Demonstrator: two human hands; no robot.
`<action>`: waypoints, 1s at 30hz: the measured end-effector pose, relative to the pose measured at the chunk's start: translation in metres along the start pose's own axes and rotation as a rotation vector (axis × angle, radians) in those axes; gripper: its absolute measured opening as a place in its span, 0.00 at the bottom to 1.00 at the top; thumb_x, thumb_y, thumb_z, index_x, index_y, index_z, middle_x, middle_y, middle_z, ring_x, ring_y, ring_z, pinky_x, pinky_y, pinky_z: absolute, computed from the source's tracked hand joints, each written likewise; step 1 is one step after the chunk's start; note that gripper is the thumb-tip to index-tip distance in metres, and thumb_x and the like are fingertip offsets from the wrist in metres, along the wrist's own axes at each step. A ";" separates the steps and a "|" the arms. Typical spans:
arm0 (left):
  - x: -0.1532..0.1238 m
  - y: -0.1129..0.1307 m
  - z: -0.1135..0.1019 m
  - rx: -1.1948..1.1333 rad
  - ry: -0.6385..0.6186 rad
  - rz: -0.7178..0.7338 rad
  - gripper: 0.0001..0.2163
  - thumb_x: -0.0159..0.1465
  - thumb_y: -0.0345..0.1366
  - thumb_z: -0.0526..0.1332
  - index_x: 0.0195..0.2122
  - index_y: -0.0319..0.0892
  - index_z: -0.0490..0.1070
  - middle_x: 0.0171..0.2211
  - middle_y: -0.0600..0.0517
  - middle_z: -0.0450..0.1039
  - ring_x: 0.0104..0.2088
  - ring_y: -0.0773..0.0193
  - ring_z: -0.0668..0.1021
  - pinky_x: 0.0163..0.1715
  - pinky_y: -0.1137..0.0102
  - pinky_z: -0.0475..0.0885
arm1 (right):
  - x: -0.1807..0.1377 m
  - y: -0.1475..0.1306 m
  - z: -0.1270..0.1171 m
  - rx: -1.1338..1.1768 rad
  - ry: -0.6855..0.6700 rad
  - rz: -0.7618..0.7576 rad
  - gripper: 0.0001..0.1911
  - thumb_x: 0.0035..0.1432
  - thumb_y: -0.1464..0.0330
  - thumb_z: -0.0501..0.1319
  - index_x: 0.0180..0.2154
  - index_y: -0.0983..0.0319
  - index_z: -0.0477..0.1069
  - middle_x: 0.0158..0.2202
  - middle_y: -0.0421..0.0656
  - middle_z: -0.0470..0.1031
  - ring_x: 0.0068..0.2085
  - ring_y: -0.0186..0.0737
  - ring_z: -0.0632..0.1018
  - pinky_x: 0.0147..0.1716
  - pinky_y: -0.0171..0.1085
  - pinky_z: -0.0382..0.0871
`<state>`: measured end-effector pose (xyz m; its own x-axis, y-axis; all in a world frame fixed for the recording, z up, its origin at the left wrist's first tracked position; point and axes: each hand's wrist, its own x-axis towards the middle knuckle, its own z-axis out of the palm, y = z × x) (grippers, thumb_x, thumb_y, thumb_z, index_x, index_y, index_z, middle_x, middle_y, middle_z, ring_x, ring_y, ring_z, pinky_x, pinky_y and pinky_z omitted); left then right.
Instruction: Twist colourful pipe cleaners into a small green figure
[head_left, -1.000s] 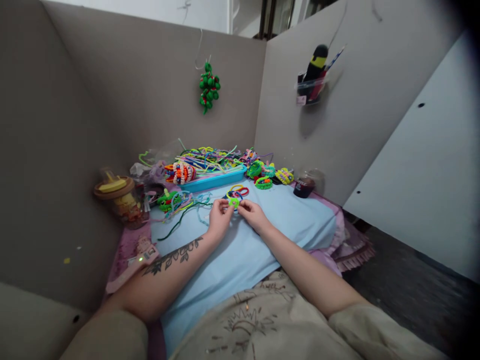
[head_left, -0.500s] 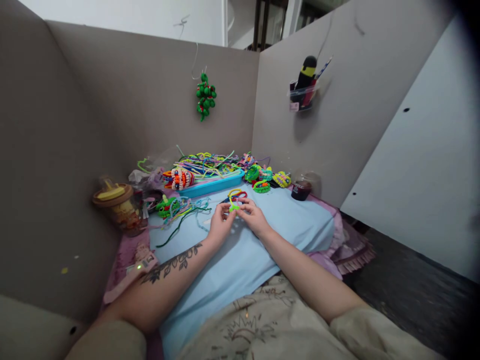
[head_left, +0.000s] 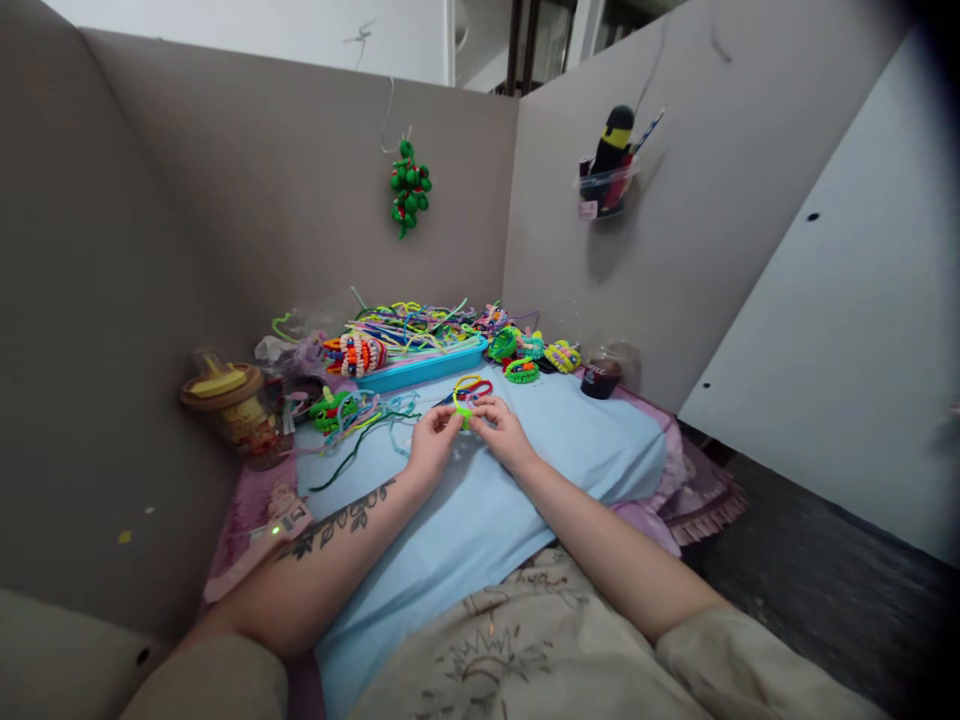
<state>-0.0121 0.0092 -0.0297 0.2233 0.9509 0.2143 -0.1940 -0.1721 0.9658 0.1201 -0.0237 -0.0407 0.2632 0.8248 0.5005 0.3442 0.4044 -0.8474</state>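
My left hand and my right hand meet over a light blue cloth, fingers pinched together on a small neon-green pipe-cleaner piece. Just beyond the fingers lie yellow, red and blue pipe-cleaner loops. My left forearm bears a tattoo. Loose strands trail on the cloth to the left of my left hand.
A blue tray heaped with pipe cleaners stands at the back. Finished coloured rings and a dark cup sit back right. A lidded jar stands at left. Grey partition walls enclose the space; a green ornament hangs on the rear one.
Both hands stayed together on the green piece, shifting slightly toward the loops. The camera tilted a little, so the scene sits slightly differently in view.
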 end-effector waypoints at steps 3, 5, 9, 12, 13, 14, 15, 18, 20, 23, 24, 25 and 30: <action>0.002 -0.004 -0.002 0.020 0.069 -0.014 0.11 0.51 0.38 0.63 0.34 0.40 0.69 0.27 0.54 0.70 0.24 0.71 0.69 0.25 0.75 0.63 | 0.002 0.003 -0.003 0.006 0.072 0.030 0.13 0.52 0.59 0.58 0.35 0.61 0.72 0.41 0.45 0.69 0.44 0.41 0.71 0.41 0.38 0.66; 0.003 -0.006 -0.002 0.026 0.085 -0.049 0.12 0.52 0.38 0.61 0.36 0.40 0.68 0.25 0.55 0.69 0.21 0.71 0.67 0.22 0.75 0.61 | 0.010 0.008 -0.006 0.006 0.151 0.051 0.14 0.53 0.59 0.56 0.33 0.62 0.71 0.35 0.44 0.71 0.39 0.40 0.72 0.40 0.38 0.66; 0.001 -0.007 0.001 -0.032 0.071 -0.051 0.14 0.49 0.38 0.63 0.36 0.39 0.66 0.24 0.55 0.67 0.23 0.70 0.69 0.24 0.75 0.64 | 0.053 0.022 -0.011 -0.091 0.206 0.032 0.12 0.51 0.62 0.56 0.30 0.63 0.71 0.31 0.44 0.73 0.36 0.41 0.73 0.40 0.39 0.66; -0.002 -0.005 0.002 -0.055 0.079 -0.046 0.13 0.49 0.38 0.64 0.34 0.40 0.65 0.24 0.56 0.66 0.23 0.70 0.69 0.25 0.75 0.65 | 0.100 0.032 -0.008 -0.227 0.151 -0.010 0.10 0.49 0.66 0.55 0.29 0.64 0.72 0.32 0.45 0.75 0.38 0.42 0.73 0.42 0.40 0.66; -0.003 -0.004 0.002 -0.055 0.091 -0.041 0.12 0.49 0.38 0.63 0.33 0.40 0.65 0.23 0.57 0.66 0.23 0.71 0.69 0.25 0.75 0.64 | 0.115 0.035 -0.006 -0.271 0.119 -0.020 0.09 0.49 0.68 0.55 0.30 0.64 0.72 0.33 0.45 0.75 0.38 0.41 0.74 0.42 0.39 0.66; -0.004 -0.004 0.002 -0.057 0.098 -0.038 0.12 0.50 0.38 0.63 0.32 0.40 0.64 0.23 0.57 0.65 0.23 0.71 0.69 0.25 0.75 0.64 | 0.129 0.038 -0.004 -0.317 0.074 -0.021 0.10 0.49 0.69 0.54 0.31 0.64 0.73 0.33 0.45 0.75 0.37 0.41 0.74 0.42 0.39 0.66; -0.005 -0.003 0.002 -0.061 0.102 -0.037 0.11 0.50 0.38 0.63 0.32 0.41 0.64 0.24 0.57 0.65 0.23 0.71 0.69 0.25 0.75 0.64 | 0.142 0.040 0.000 -0.367 0.046 -0.015 0.10 0.49 0.71 0.54 0.32 0.64 0.73 0.33 0.44 0.76 0.37 0.41 0.74 0.42 0.39 0.66; -0.005 -0.004 0.001 -0.051 0.103 -0.036 0.11 0.51 0.38 0.63 0.32 0.41 0.65 0.25 0.56 0.65 0.24 0.71 0.68 0.25 0.75 0.63 | 0.171 0.045 0.013 -0.490 -0.036 -0.031 0.12 0.51 0.73 0.54 0.37 0.62 0.73 0.38 0.43 0.76 0.41 0.39 0.74 0.45 0.37 0.65; -0.004 -0.005 0.000 -0.043 0.109 -0.035 0.11 0.51 0.38 0.63 0.32 0.41 0.65 0.25 0.56 0.65 0.24 0.71 0.68 0.26 0.75 0.63 | 0.187 0.047 0.024 -0.568 -0.111 -0.018 0.15 0.52 0.75 0.52 0.40 0.61 0.72 0.41 0.42 0.75 0.44 0.37 0.73 0.47 0.35 0.63; -0.004 -0.005 0.000 -0.054 0.117 -0.043 0.11 0.51 0.38 0.63 0.32 0.41 0.65 0.25 0.55 0.66 0.25 0.70 0.68 0.27 0.75 0.63 | 0.206 0.051 0.040 -0.611 -0.148 0.030 0.16 0.51 0.77 0.52 0.39 0.60 0.73 0.41 0.42 0.76 0.43 0.38 0.74 0.46 0.35 0.64; -0.004 -0.005 0.000 -0.062 0.119 -0.047 0.11 0.50 0.38 0.63 0.32 0.41 0.65 0.26 0.55 0.66 0.25 0.70 0.68 0.27 0.75 0.63 | 0.212 0.052 0.044 -0.620 -0.157 0.050 0.16 0.50 0.77 0.53 0.38 0.61 0.74 0.40 0.43 0.76 0.42 0.39 0.74 0.45 0.35 0.65; -0.003 -0.005 0.000 -0.070 0.120 -0.052 0.11 0.50 0.38 0.64 0.32 0.41 0.65 0.26 0.55 0.66 0.25 0.70 0.69 0.27 0.75 0.63 | 0.217 0.052 0.048 -0.629 -0.172 0.068 0.14 0.49 0.77 0.54 0.36 0.61 0.74 0.38 0.43 0.77 0.41 0.39 0.75 0.44 0.35 0.65; -0.001 -0.005 -0.001 -0.078 0.137 -0.072 0.11 0.50 0.38 0.64 0.31 0.41 0.66 0.24 0.56 0.66 0.24 0.70 0.68 0.25 0.75 0.62 | 0.230 0.046 0.061 -0.657 -0.276 0.082 0.08 0.42 0.76 0.60 0.25 0.60 0.75 0.31 0.40 0.78 0.38 0.38 0.75 0.42 0.30 0.65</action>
<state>-0.0126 0.0094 -0.0349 0.1080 0.9872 0.1177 -0.2567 -0.0867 0.9626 0.1413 0.2088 0.0241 0.1039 0.9471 0.3037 0.8276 0.0870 -0.5545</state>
